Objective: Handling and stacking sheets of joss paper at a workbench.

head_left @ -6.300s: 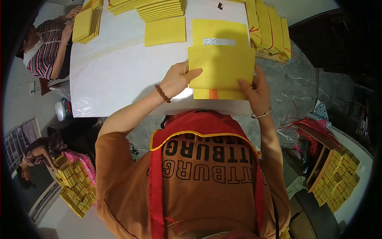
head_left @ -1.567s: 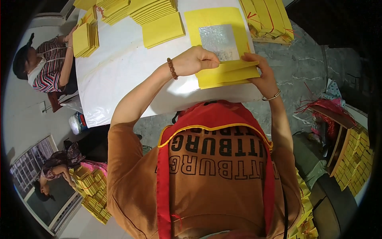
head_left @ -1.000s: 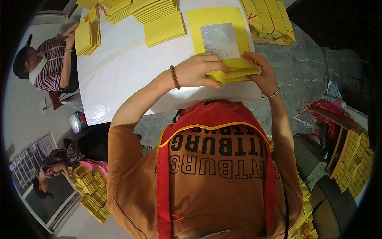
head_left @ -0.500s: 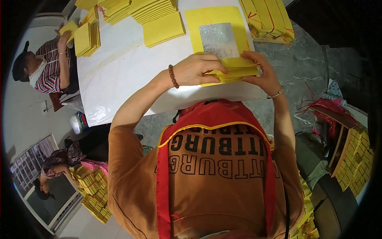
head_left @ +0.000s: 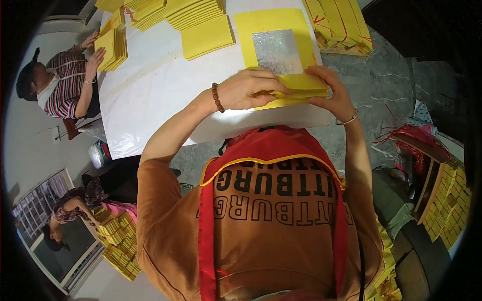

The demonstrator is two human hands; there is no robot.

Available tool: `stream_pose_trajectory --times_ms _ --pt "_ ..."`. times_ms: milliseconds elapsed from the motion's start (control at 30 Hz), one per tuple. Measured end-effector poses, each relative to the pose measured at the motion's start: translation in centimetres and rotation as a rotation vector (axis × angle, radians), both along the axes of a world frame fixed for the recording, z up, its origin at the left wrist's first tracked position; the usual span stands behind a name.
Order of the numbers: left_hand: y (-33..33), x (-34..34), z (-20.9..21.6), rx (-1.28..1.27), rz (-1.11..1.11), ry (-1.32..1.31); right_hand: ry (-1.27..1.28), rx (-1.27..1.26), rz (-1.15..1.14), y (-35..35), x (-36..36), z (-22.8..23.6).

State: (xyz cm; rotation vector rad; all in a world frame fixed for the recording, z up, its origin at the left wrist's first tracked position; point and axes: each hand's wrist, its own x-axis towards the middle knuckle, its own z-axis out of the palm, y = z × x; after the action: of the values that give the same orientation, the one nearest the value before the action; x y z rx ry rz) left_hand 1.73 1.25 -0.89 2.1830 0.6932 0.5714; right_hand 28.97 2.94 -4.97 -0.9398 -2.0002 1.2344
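Note:
Between my two hands, at the table's near edge, is a folded yellow paper packet point(head_left: 302, 83), its layers pressed together. My left hand point(head_left: 253, 89), with a brown bead bracelet on the wrist, pinches the packet's left end. Its right end is gripped by my right hand point(head_left: 335, 95), thumb at the near side and fingers at the far side. Just beyond the packet lie flat yellow paper sheets point(head_left: 245, 35) with a silver foil rectangle point(head_left: 276, 47) in the middle. The packet covers the foil's near edge.
Rows of folded yellow packets point(head_left: 208, 37) lie on the white table point(head_left: 165, 100) at the far side. A tied yellow bundle point(head_left: 339, 25) stands at the far right. One co-worker point(head_left: 68, 80) handles packets at the left; another person point(head_left: 75, 205) is by stacked bundles point(head_left: 118, 238).
The packet's layers have come closer together between my hands, which have barely moved. At the left, the co-worker has set a packet against the stack and now has both hands on it.

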Motion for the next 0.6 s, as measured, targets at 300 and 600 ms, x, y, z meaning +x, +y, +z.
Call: stream_pose_trajectory --times_ms 300,600 --pt "0.2 -0.2 0.7 -0.233 0.048 0.072 0.037 -0.044 -0.001 -0.1 0.0 -0.2" --pt "0.6 -0.2 -0.4 -0.513 0.141 -0.083 0.025 -0.056 -0.021 -0.1 -0.2 0.2"
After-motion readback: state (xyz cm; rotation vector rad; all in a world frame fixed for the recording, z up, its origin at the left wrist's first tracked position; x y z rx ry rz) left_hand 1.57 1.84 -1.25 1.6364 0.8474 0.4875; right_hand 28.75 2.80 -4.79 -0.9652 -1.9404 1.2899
